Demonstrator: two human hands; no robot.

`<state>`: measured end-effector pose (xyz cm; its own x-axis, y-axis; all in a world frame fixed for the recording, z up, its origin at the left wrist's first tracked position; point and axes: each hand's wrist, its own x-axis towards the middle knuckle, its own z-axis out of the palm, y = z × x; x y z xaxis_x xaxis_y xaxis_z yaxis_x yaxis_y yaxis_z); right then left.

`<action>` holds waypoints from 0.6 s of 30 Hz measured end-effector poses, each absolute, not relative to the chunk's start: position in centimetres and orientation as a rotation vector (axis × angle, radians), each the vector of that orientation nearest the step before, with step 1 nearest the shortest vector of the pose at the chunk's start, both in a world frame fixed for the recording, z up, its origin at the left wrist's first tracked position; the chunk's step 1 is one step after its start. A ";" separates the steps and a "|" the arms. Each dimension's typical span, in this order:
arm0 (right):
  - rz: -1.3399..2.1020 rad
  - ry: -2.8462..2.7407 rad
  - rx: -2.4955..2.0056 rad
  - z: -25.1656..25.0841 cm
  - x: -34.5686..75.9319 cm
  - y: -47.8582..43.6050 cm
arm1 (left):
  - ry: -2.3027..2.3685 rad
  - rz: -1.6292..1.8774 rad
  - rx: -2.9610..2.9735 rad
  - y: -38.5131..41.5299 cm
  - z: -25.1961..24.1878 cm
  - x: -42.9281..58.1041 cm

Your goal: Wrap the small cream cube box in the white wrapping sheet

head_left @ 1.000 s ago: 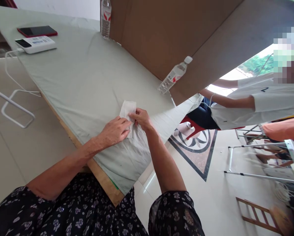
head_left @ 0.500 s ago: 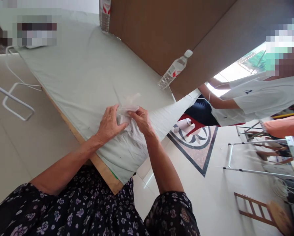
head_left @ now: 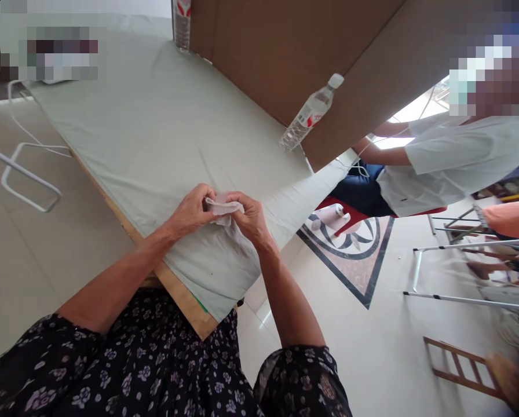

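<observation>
Pale tiled floor point(head_left: 364, 359) with a dark-bordered patterned inlay point(head_left: 360, 267) and wooden chair point(head_left: 468, 384).

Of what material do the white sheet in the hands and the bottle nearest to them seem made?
White sheet: matte, perhaps tissue or thin cloth, unclear which; it folds softly. Bottle: probably clear, glossy plastic; its see-through wall looks ridged.

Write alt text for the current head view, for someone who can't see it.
The left hand and right hand hold a thin white sheet over a cloth-covered table. Beyond, a clear bottle is beside brown cardboard; a person in white is at the right.
</observation>
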<state>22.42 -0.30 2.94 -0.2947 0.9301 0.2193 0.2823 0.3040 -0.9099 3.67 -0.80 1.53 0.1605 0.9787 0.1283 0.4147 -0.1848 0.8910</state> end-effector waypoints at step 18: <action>0.951 -1.747 -1.213 1.2 22.2 -1.5 | 1.095 0.803 1.991 -1.4 1.9 0.2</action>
<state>22.21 -1.49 1.20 -0.2304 0.9554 0.1850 0.3631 0.2608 -0.8945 0.17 -1.40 1.93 0.4462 0.8774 0.1763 0.4325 -0.3839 0.8158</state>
